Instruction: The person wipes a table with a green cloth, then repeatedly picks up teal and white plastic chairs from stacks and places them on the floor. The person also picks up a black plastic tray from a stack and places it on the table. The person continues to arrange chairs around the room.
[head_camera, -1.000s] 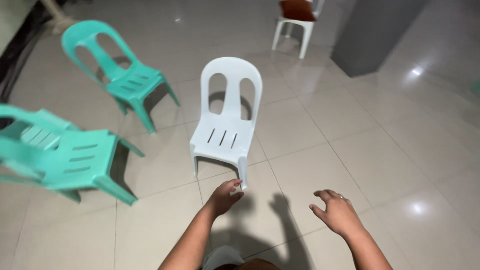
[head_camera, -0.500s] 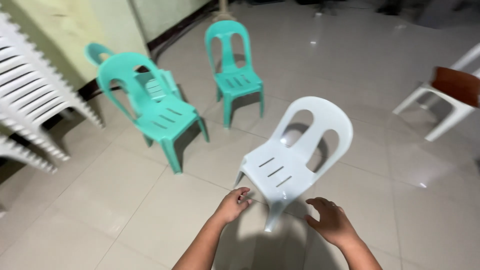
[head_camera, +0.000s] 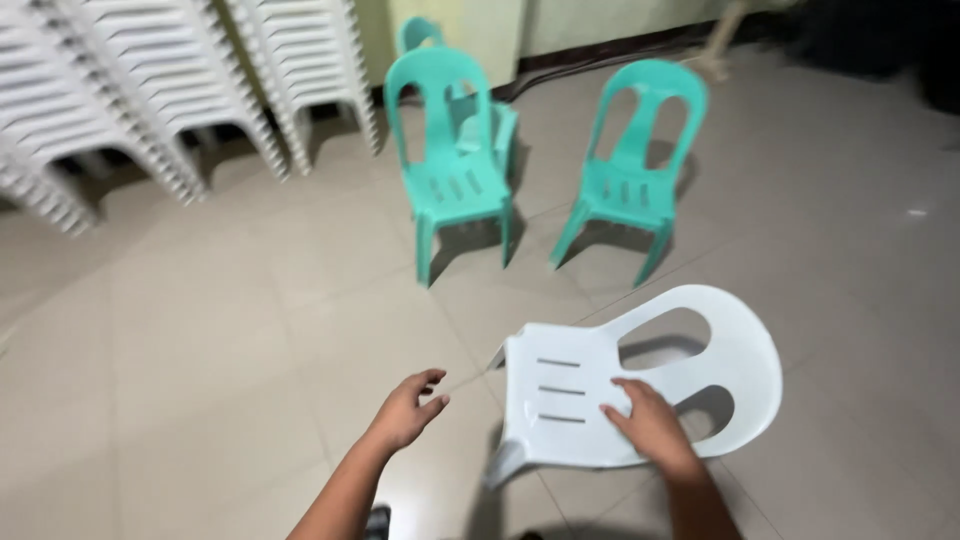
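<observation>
The right hand (head_camera: 650, 425) lay flat on the slatted seat of the white moulded plastic chair (head_camera: 640, 385), steadying it on the tiled floor (head_camera: 200, 330). The left hand (head_camera: 408, 408) hovered apart, fingers loosely spread, holding nothing. Two teal plastic chairs (head_camera: 455, 170) stood beyond.

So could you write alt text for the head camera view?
The right hand rests on the seat of a tilted white plastic chair, while the left hand hovers open beside it. Behind stand teal plastic chairs and stacked white plastic chairs on a tiled floor.
</observation>
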